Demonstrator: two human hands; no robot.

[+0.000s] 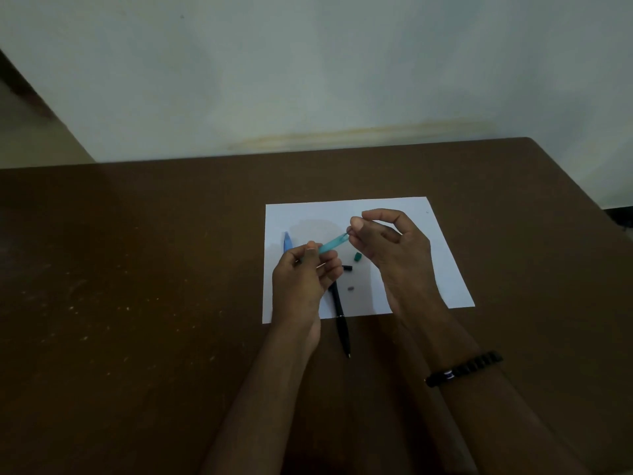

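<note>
Grips pinch teal pen barrel (334, 244): left hand (301, 286) low, right hand (390, 248) at tip.

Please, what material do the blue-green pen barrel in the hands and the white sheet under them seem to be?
The pen barrel: probably plastic, smooth, blue-green; its end looks see-through between the left hand and right hand. The white sheet: likely paper, matte, thin, lying flat with straight edges on the brown table.

Showed a dark brown table (137, 269) pushed against a pale, greenish wall (308, 63) bearing a yellowish stain (342, 135), all dimly lit.
</note>
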